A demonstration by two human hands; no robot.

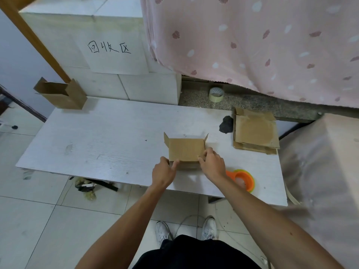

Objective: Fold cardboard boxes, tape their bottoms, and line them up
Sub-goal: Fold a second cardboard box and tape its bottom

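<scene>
A person's left hand (164, 170) and right hand (212, 162) pinch the near edge of a half-folded cardboard box (185, 149) toward the front of the bench (97, 142), where released flaps may spring open before the orange tape dispenser (243, 179) nearby is fetched.

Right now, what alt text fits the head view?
The left hand and right hand grip the near edge of a small cardboard box on a white table. An orange tape dispenser lies to its right, flat cardboard beyond.
</scene>
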